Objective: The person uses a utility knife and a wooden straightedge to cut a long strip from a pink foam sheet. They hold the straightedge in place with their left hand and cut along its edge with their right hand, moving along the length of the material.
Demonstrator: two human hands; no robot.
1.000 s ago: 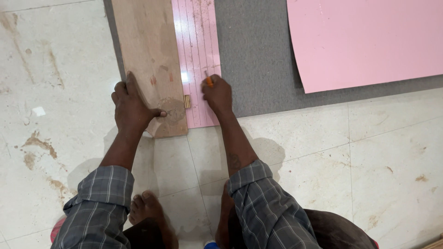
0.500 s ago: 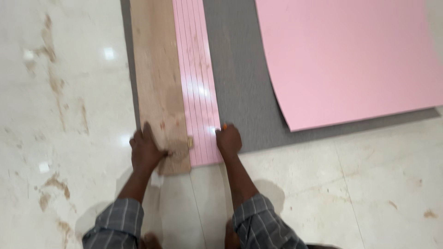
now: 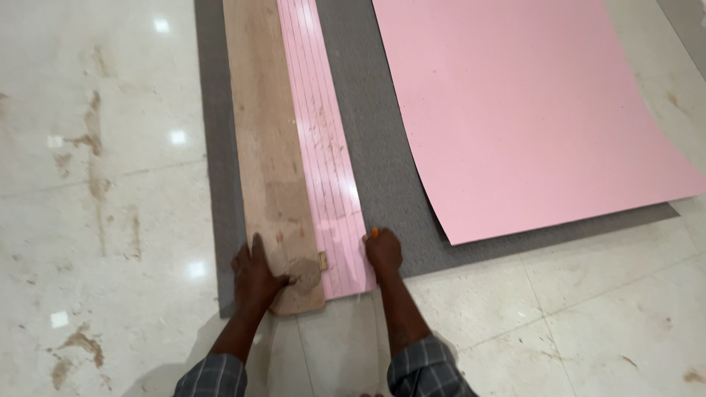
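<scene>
Pressing down on the near end of the wooden plank (image 3: pixel 268 169), we see the left hand (image 3: pixel 257 272) flat, fingers spread. The plank lies along the grey mat's (image 3: pixel 390 184) left edge, overlapping a narrow pink strip (image 3: pixel 323 169). The right hand (image 3: pixel 383 250) is closed around a small orange tool (image 3: pixel 374 233) at the strip's right edge. A larger pink sheet (image 3: pixel 529 110) covers the mat's right side.

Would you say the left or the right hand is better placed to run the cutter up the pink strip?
Probably the right hand: it holds the orange cutter at the pink strip's edge. The left hand is pressed flat on the wooden board.
</scene>
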